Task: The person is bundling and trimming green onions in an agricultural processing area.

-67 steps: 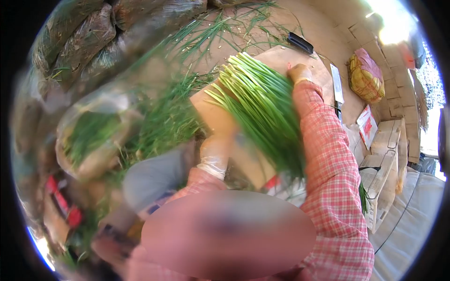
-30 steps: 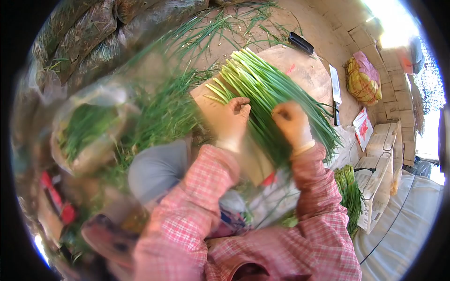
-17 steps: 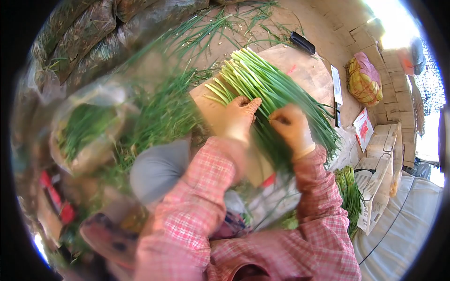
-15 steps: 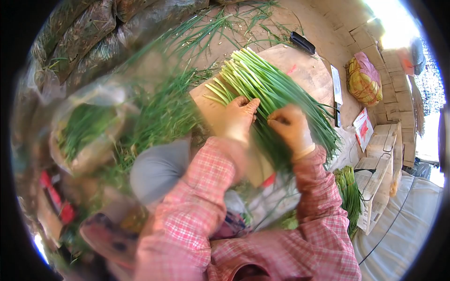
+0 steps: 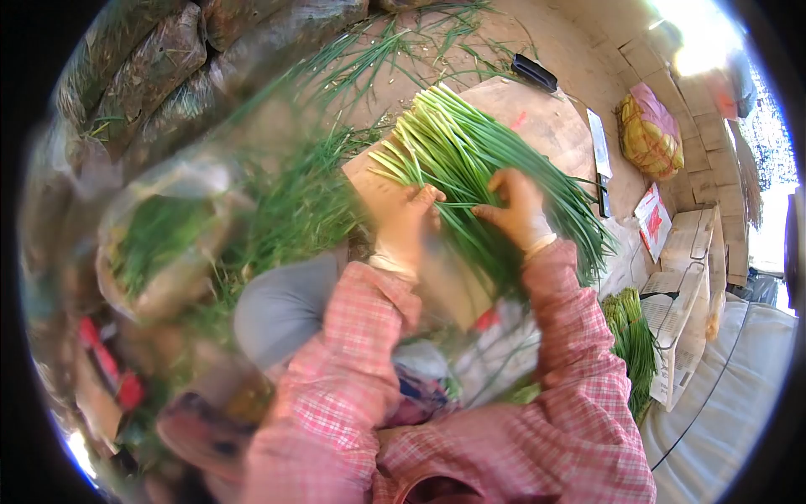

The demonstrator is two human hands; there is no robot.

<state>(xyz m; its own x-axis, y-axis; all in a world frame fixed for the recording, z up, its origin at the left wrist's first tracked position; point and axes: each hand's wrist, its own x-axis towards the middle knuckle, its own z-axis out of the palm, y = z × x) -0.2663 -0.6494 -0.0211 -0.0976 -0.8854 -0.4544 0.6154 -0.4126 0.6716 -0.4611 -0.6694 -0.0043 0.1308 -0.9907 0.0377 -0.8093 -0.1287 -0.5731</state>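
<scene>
A big bunch of green chives (image 5: 478, 139) with pale stem ends lies slantwise on a wooden board (image 5: 550, 126). My left hand (image 5: 407, 220) is at the near edge of the bunch, fingertips pinched on a few chive stalks; its palm is blurred. Close by on the right, my right hand (image 5: 518, 208) rests at the bunch's near side, thumb and fingers curled around chives. A few stalks stretch across the gap between both hands. Both hands look gloved.
A knife (image 5: 600, 155) and a black case (image 5: 535, 72) lie beyond the board. Loose greens (image 5: 294, 197) spread at left near a bag of greens (image 5: 164, 244). A tied chive bundle (image 5: 631, 336) stands by a pale crate (image 5: 676, 328). A yellow-pink sack (image 5: 651, 134) sits at the wall.
My left hand has drawn back slightly toward me and left, with stalks now stretched from its fingertips. My right hand has turned, its fingers lifting up the bunch.
</scene>
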